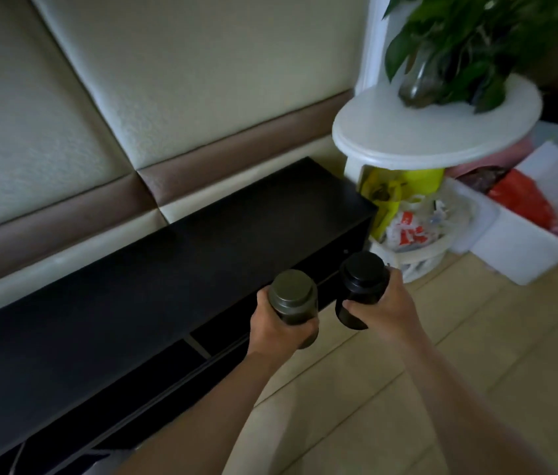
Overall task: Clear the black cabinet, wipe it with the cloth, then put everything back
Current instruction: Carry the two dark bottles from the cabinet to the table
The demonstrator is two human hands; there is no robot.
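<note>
The long black cabinet (140, 303) runs along the padded wall, and its top is bare in view. My left hand (272, 329) grips an olive-green jar (293, 296) with a round lid, held upright in front of the cabinet's front edge. My right hand (385, 303) grips a black jar (361, 279) with a black lid, just right of the green one. Both jars hang in the air near the cabinet's right end, over its open shelf compartments. No cloth is in view.
A white round stand (407, 138) with a potted green plant (469, 46) stands right of the cabinet. Under it are yellow bags and a white basket (414, 258). A white bin (524, 248) with orange and white bags sits further right on the tiled floor (476, 337).
</note>
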